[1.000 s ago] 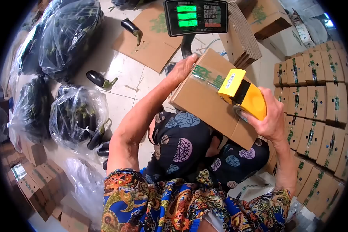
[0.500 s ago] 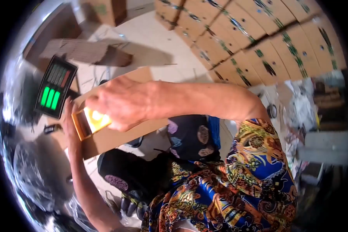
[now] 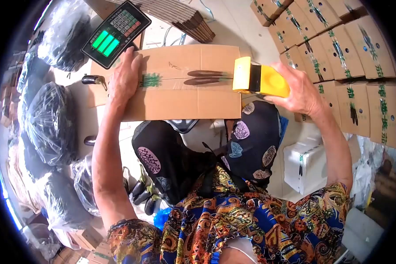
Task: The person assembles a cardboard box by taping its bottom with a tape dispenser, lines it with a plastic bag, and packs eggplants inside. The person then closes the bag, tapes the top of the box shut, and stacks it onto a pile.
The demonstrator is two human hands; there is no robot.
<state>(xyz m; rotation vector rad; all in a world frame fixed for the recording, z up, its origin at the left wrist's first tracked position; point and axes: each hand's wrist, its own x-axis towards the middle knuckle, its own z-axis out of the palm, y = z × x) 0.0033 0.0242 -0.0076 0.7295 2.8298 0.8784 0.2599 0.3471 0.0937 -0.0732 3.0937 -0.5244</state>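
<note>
A closed cardboard box (image 3: 176,103) lies above my knees, with printed tape (image 3: 207,78) along its middle seam. My left hand (image 3: 124,78) presses on the box's left end, fingers pointing away from me. In my right hand (image 3: 297,90) is a yellow tape dispenser (image 3: 268,81), gripped at its right side; its front end touches the right edge of the box, where the tape runs. Just beyond my left fingertips stands a scale display (image 3: 116,33) with lit green digits.
Stacked taped boxes (image 3: 345,53) fill the right. Flattened cartons (image 3: 180,20) stand at the top. Plastic bags of eggplants (image 3: 50,123) line the left, and loose eggplants (image 3: 141,187) lie by my left knee. A white box (image 3: 303,165) sits at the right.
The box has turned to lie crosswise. My right hand and the dispenser went from the box's left end to its right end, and tape now lies along the seam.
</note>
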